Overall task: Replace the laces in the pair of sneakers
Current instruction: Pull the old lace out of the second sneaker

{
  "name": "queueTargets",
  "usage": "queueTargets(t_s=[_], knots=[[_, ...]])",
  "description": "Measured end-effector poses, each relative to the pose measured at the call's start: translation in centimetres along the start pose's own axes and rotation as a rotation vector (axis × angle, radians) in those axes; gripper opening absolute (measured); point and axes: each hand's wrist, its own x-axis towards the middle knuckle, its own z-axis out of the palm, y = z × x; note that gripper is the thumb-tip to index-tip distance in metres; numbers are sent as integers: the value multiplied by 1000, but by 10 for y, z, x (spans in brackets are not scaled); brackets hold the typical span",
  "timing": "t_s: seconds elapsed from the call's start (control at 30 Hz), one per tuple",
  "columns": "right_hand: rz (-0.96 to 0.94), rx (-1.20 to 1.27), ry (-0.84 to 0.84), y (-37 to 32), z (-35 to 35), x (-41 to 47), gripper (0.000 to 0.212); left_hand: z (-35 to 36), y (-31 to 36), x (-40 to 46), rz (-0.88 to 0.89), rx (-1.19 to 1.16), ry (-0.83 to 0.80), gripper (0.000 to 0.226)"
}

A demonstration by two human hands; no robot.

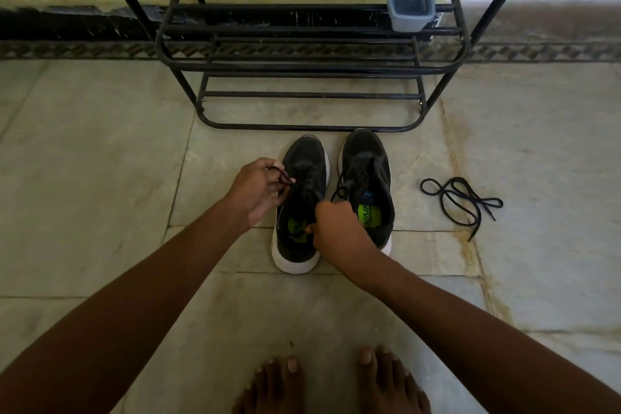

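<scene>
Sneakers: pair sits side by side on the floor, toes toward the shoe rack [302, 57], heels toward my feet. My left hand [257, 190] has fingers curled, pinching a dark lace end [285, 178] just off the left sneaker [302, 205], beside its eyelets. I'd say I hold it taut so it doesn't slip back through. My right hand [336, 222] is curled tight over the gap between the shoes, gripping the other run of lace near the tongue; exactly what the fingertips hold is hidden. Right sneaker [368, 185] looks laced, a loop lying over its inner side. One loose lace [460, 200] lies coiled on the floor well to the right, out of the way, probably a pulled-out old one. Blue tub [410, 5] on the rack's right end holds dark cords, likely spare laces. Judgement: left shoe mid-lacing.
</scene>
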Motion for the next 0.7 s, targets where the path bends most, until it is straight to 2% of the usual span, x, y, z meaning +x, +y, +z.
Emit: queueTargets(t_s=[0.07,0.13,0.23,0.27,0.33,0.4,0.5,0.6,0.63,0.67,0.7], knots=[[-14,-11,3,0,1,-1,24,-3,4,0,35,26,-71,30],[-13,-9,8,0,2,-2,23,-8,9,-1,148,193,-168,27],[-21,-17,16,0,1,-3,21,-20,14,6,519,813,-205,7],[-21,-13,9,0,1,-3,21,-21,15,9,584,934,-186,5],[-21,-12,-16,-2,-1,-5,22,-16,14,11,567,895,-140,3],[-26,-22,-22,-3,0,-7,22,-6,12,9,455,744,-58,13],[-17,-38,-39,-5,0,-11,22,3,17,13,121,229,47,21],[-12,-42,-31,-6,0,-12,23,3,27,14,-23,-94,81,19],[-11,-37,-25,-6,0,-13,22,3,27,13,-19,-94,60,21],[-12,-33,-20,-6,0,-12,22,3,28,11,35,19,26,24],[-12,-31,-19,-6,0,-13,22,2,28,8,144,244,-25,26]])
